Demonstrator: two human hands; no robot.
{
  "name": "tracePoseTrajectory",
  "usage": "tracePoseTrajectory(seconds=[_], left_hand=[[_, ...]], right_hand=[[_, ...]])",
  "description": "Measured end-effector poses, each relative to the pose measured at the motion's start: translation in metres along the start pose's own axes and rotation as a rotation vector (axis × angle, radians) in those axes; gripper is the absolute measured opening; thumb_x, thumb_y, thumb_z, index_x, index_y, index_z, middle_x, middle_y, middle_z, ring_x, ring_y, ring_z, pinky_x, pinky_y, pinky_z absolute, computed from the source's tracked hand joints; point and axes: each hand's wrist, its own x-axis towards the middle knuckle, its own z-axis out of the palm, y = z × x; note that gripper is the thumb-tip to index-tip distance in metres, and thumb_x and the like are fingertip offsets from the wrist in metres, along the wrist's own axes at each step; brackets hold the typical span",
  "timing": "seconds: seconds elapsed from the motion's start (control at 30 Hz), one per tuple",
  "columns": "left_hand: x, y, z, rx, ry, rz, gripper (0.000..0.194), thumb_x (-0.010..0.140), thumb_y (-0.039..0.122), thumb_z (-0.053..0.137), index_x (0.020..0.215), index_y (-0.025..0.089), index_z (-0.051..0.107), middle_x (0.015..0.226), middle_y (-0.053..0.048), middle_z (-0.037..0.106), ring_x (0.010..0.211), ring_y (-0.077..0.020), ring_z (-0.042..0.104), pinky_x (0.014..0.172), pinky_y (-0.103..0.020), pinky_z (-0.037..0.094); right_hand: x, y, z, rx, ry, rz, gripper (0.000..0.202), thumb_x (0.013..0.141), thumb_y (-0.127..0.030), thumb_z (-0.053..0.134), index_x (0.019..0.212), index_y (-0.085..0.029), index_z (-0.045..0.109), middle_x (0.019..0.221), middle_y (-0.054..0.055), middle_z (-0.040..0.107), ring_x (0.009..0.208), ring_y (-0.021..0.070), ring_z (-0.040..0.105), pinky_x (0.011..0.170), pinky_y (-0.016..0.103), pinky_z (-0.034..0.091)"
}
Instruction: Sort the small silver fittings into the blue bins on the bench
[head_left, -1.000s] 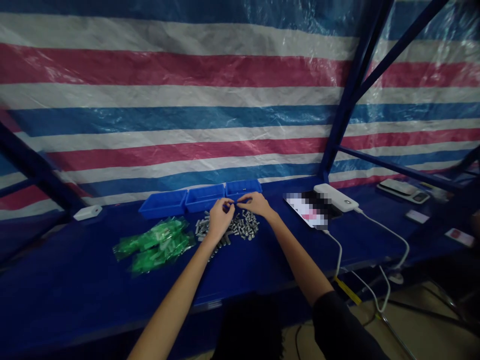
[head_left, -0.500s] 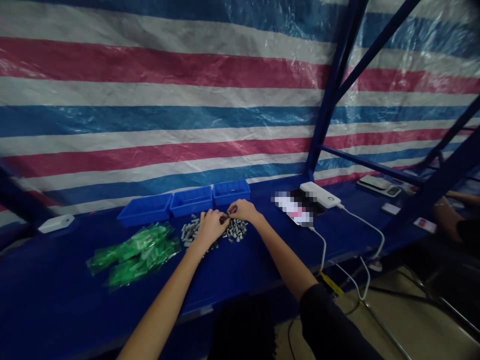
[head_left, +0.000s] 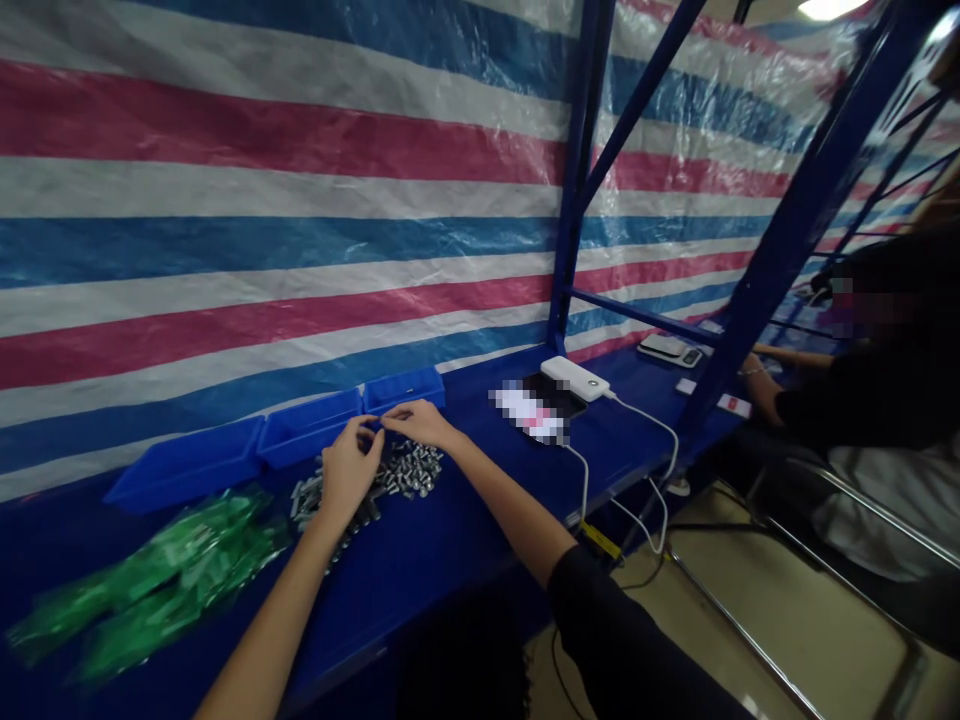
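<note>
My left hand [head_left: 349, 468] is over a pile of small metal parts [head_left: 414, 470], with its thumb and fingers curled together. My right hand [head_left: 418, 422] meets it from the right, fingertips pinched close to the left fingertips. Whatever is between the fingers is too small and blurred to make out. Long grey pieces [head_left: 306, 500] lie partly behind my left hand. Just behind both hands stand blue bins in a row: a left bin [head_left: 191, 468], a middle bin [head_left: 311, 435] and a right bin [head_left: 409, 392]. A small item lies in the right bin.
Green plastic bags [head_left: 176, 580] lie at the left on the blue table [head_left: 420, 545]. Right of my hands are a phone [head_left: 532, 410] and a white power bank [head_left: 576, 378] with cables. Farther right are a blue post [head_left: 795, 220], a scale [head_left: 669, 349] and a seated person [head_left: 885, 390].
The camera has turned to the right, so the scene shifts left and more of the other person shows. My hands stay together, now raised slightly off the pile.
</note>
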Motion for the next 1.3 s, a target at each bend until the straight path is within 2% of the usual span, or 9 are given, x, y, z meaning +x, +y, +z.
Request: tracePoseTrajectory(seconds=[0.17, 0.3, 0.47, 0.63, 0.77, 0.87, 1.0, 1.13, 1.3], left_hand=[[0.002, 0.0, -0.001, -0.074, 0.054, 0.037, 0.039, 0.077, 0.047, 0.048, 0.102, 0.021, 0.06, 0.078, -0.002, 0.065, 0.065, -0.0166, 0.059, 0.066, -0.027, 0.044], [0.001, 0.004, -0.006, -0.099, 0.139, 0.036, 0.035, 0.077, 0.049, 0.049, 0.092, 0.022, 0.065, 0.081, -0.003, 0.065, 0.065, -0.0161, 0.057, 0.066, -0.027, 0.044], [0.001, 0.007, -0.009, -0.09, 0.183, 0.034, 0.032, 0.075, 0.048, 0.053, 0.088, 0.022, 0.068, 0.079, -0.002, 0.064, 0.063, -0.0148, 0.055, 0.065, -0.027, 0.044], [0.001, 0.009, -0.008, -0.08, 0.205, 0.038, 0.031, 0.075, 0.045, 0.053, 0.089, 0.021, 0.068, 0.078, -0.002, 0.063, 0.063, -0.014, 0.054, 0.066, -0.026, 0.043], [0.001, 0.01, -0.008, -0.08, 0.198, 0.038, 0.03, 0.076, 0.042, 0.053, 0.089, 0.02, 0.068, 0.075, -0.001, 0.061, 0.062, -0.0135, 0.054, 0.066, -0.026, 0.043], [0.0, 0.011, -0.008, -0.119, 0.221, 0.036, 0.03, 0.077, 0.042, 0.052, 0.088, 0.018, 0.067, 0.079, -0.002, 0.062, 0.063, -0.0128, 0.054, 0.067, -0.026, 0.044], [-0.002, 0.011, -0.007, -0.143, 0.23, 0.03, 0.03, 0.078, 0.042, 0.051, 0.087, 0.017, 0.066, 0.08, -0.003, 0.062, 0.064, -0.0132, 0.055, 0.068, -0.026, 0.044], [-0.004, 0.006, -0.004, -0.103, 0.167, 0.03, 0.028, 0.079, 0.041, 0.05, 0.085, 0.018, 0.065, 0.08, -0.004, 0.062, 0.067, -0.0143, 0.055, 0.068, -0.027, 0.044], [-0.006, 0.001, -0.001, -0.052, 0.104, -0.023, 0.033, 0.078, 0.04, 0.053, 0.102, 0.019, 0.06, 0.08, -0.003, 0.063, 0.068, -0.0151, 0.057, 0.067, -0.027, 0.043]], right_hand=[[0.001, -0.01, 0.003, 0.345, -0.069, 0.139, 0.023, 0.08, -0.036, 0.059, 0.082, -0.018, 0.073, 0.075, 0.002, 0.068, 0.061, 0.0096, 0.06, 0.066, 0.023, 0.047], [-0.004, -0.02, 0.001, 0.438, -0.095, 0.239, 0.023, 0.084, -0.03, 0.055, 0.076, -0.015, 0.071, 0.068, 0.002, 0.066, 0.058, 0.0077, 0.059, 0.06, 0.019, 0.043], [-0.005, -0.023, 0.002, 0.507, -0.093, 0.305, 0.02, 0.083, -0.027, 0.056, 0.073, -0.015, 0.069, 0.066, 0.001, 0.064, 0.059, 0.0071, 0.057, 0.055, 0.017, 0.04], [0.0, -0.013, 0.007, 0.635, -0.063, 0.34, 0.015, 0.077, -0.027, 0.063, 0.071, -0.015, 0.068, 0.068, 0.001, 0.064, 0.062, 0.0067, 0.057, 0.063, 0.018, 0.045], [0.0, -0.01, 0.007, 0.751, -0.108, 0.344, 0.013, 0.075, -0.025, 0.065, 0.074, -0.013, 0.069, 0.071, 0.003, 0.066, 0.067, 0.0085, 0.059, 0.073, 0.023, 0.046], [-0.004, -0.013, 0.006, 0.808, -0.143, 0.337, 0.01, 0.075, -0.021, 0.065, 0.075, -0.012, 0.069, 0.069, 0.003, 0.066, 0.065, 0.0083, 0.058, 0.073, 0.023, 0.046], [-0.006, -0.014, 0.007, 0.827, -0.129, 0.336, 0.008, 0.072, -0.021, 0.068, 0.073, -0.013, 0.069, 0.066, 0.002, 0.065, 0.064, 0.0076, 0.058, 0.067, 0.02, 0.045], [-0.008, -0.011, 0.008, 0.745, -0.069, 0.331, 0.008, 0.069, -0.021, 0.069, 0.07, -0.013, 0.069, 0.062, 0.001, 0.063, 0.059, 0.0064, 0.056, 0.06, 0.018, 0.043], [-0.007, -0.005, 0.004, 0.524, 0.047, 0.303, 0.009, 0.069, -0.021, 0.067, 0.066, -0.013, 0.068, 0.058, 0.0, 0.063, 0.052, 0.0053, 0.053, 0.053, 0.017, 0.041]])
